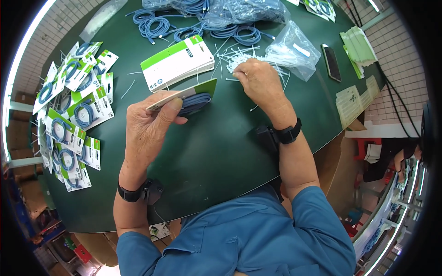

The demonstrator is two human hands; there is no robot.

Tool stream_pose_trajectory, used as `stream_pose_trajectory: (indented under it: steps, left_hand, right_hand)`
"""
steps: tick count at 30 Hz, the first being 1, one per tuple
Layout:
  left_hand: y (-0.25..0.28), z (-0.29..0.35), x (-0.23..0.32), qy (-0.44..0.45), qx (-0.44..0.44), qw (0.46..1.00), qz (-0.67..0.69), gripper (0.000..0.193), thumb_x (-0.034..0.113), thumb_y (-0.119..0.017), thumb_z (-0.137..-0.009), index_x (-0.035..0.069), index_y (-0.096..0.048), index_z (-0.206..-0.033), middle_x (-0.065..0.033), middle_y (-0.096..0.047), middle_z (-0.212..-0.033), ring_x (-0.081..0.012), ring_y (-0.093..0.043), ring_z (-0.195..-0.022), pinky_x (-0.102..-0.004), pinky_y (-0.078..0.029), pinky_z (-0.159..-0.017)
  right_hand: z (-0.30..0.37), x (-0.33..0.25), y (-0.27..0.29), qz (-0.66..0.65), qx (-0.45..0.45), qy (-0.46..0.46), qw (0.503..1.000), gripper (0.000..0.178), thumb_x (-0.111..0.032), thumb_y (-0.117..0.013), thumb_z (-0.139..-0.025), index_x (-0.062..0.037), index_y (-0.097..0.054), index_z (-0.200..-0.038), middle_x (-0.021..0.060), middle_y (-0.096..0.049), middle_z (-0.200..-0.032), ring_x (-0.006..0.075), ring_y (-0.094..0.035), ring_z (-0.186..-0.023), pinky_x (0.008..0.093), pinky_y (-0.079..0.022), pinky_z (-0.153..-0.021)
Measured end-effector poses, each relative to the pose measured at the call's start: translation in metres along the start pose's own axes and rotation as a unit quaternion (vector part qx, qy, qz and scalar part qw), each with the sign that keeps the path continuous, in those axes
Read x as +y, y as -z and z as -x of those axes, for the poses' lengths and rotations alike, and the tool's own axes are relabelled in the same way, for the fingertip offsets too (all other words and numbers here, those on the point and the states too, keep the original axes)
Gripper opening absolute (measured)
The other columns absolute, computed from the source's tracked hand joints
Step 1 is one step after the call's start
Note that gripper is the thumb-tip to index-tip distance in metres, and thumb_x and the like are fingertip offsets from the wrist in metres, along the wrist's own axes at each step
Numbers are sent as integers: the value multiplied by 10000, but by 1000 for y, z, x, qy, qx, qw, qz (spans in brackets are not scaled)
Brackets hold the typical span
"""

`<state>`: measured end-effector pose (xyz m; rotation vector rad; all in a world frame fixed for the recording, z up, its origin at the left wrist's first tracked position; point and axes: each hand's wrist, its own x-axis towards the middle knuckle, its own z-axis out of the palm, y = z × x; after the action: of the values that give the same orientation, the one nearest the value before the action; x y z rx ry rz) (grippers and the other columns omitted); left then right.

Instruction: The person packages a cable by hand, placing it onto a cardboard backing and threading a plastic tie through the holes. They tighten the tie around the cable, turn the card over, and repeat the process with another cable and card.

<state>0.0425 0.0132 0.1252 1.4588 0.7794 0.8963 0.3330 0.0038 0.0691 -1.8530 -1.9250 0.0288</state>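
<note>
My left hand (149, 119) grips a green-and-white backing card (208, 86) between thumb and fingers, tilted nearly edge-on. A coiled blue cable (195, 104) lies against the side of the card facing me. Thin white tie ends stick up behind the card. At the edge of a loose pile of white cable ties (237, 59), my right hand (262, 83) has its thumb and forefinger pinched together. A tie end shows beside those fingertips, and the hand partly covers the pile. Just beyond the left hand lies a stack of blank-faced cards (177, 63).
Carded cables (83, 114) are heaped at the table's left edge. Loose blue cables (154, 27) and a plastic bag of them (244, 11) lie at the back. Right of the ties are a clear bag (294, 50) and a phone (331, 62). Another person (391, 158) sits far right.
</note>
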Motion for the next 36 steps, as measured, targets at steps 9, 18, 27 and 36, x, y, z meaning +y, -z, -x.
stream_pose_trajectory:
  steps: [9, 18, 27, 36]
  left_hand:
    - [8, 9, 23, -28, -31, 995, -94, 214, 118, -739, -990, -13, -770, -1157, -113, -771, -1062, -171, -725, -891, -299, -598, -802]
    - [-7, 12, 55, -289, 18, 921, -261, 251, 96, -819, -889, -2, -759, -1112, -164, -769, -1118, -349, -753, -1097, -378, -593, -926]
    - [4, 1, 29, -398, 98, 829, -380, 294, 40, -852, -790, 11, -718, -1051, -164, -752, -1125, -379, -740, -1131, -418, -609, -928]
    - [42, 1, 11, -481, 114, 788, -366, 295, 23, -869, -738, 0, -635, -916, -166, -754, -1095, -381, -746, -1108, -411, -628, -901]
  right_hand:
    - [2, -63, 44, -393, 43, -19, 918, 107, -93, -710, -989, 5, -670, -978, 93, -705, -791, 169, -674, -684, 294, -529, -635]
    - [6, -56, 60, -312, 88, 42, 945, 67, -66, -664, -1028, 0, -664, -1043, 83, -713, -830, 156, -677, -721, 291, -538, -656]
    - [0, -70, 69, -268, 245, 216, 906, 104, -2, -673, -1001, 5, -687, -1103, 123, -714, -978, 211, -701, -799, 334, -566, -683]
    - [33, -129, 65, -477, 217, 269, 808, 100, 0, -727, -944, 0, -698, -1039, 165, -709, -960, 224, -731, -777, 332, -573, -655]
